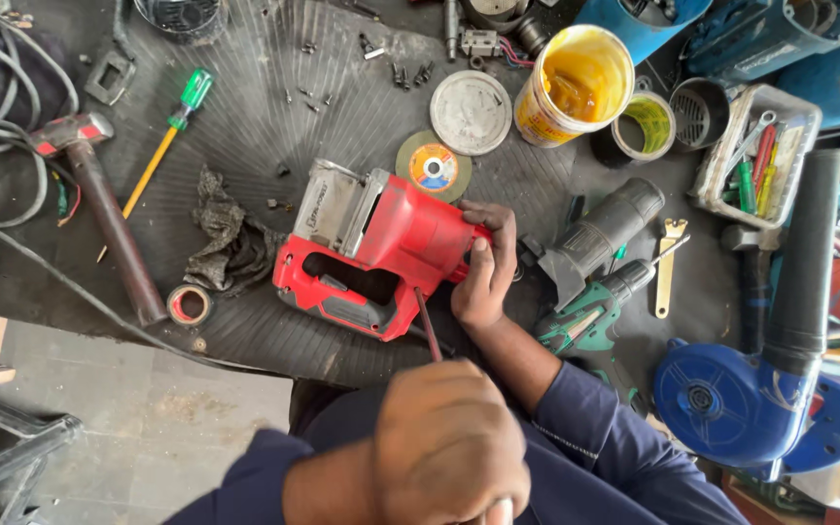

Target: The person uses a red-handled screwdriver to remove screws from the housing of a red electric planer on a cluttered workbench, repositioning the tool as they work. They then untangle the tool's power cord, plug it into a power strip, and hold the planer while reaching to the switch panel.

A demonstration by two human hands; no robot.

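Fingers [494, 226] of the right hand [483, 267] clamped the heavy, rigid red plastic power-tool body [381, 248] (smooth shell); left hand [449, 442] gripped a thin screwdriver shaft [427, 326].

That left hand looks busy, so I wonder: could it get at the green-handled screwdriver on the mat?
Probably not right now: the left hand grips a dark-shafted tool set against the red power tool. The green-handled screwdriver itself lies uncovered.

2 bare hands [449, 452], navy blue long sleeves [614, 457], cuffs pushed up forearms
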